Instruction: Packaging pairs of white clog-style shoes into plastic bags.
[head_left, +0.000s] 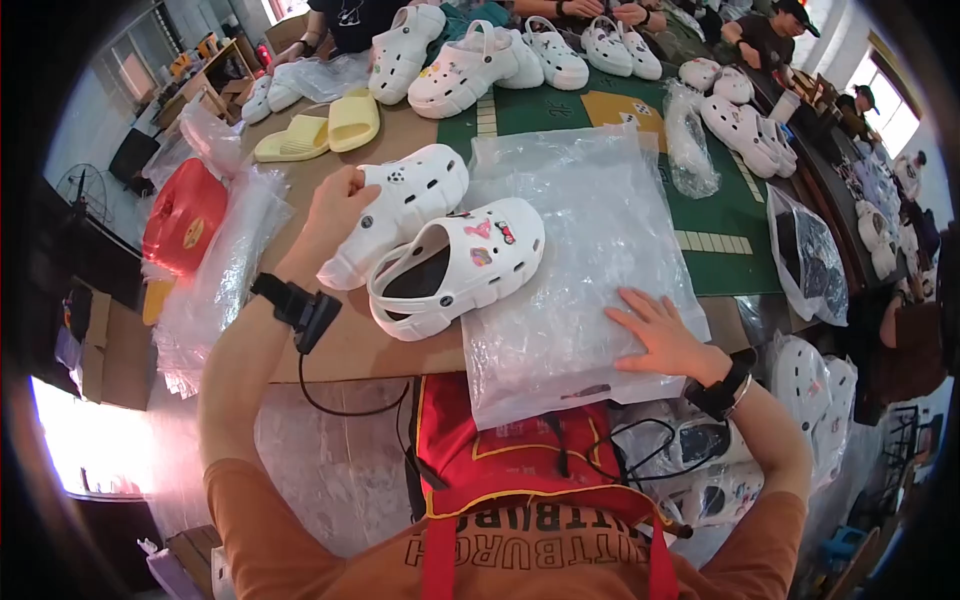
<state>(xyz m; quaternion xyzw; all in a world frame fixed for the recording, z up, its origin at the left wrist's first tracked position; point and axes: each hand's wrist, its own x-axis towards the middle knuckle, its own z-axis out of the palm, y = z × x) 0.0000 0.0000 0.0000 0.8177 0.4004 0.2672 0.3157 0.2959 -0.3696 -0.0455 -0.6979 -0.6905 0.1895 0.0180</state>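
Note:
A white clog (421, 187) with a ball-shaped charm lies tilted at the left, and my left hand (340, 205) is closed on its upper; some fingers are hidden. Right beside it rests another white clog (505, 235), decorated with pink and red charms, its heel strap toward me. This second one overlaps the left edge of a clear plastic bag (570, 260) spread flat on the table. My right hand (655, 335) lies on that bag with its fingers spread, holding nothing.
Pale yellow slides (355, 120) and more white clogs (465, 75) stand along the far side. A red container (186, 217) and stacked plastic bags (225, 290) sit at the left. Bagged clogs (812, 390) are low at the right. Other people work across the table.

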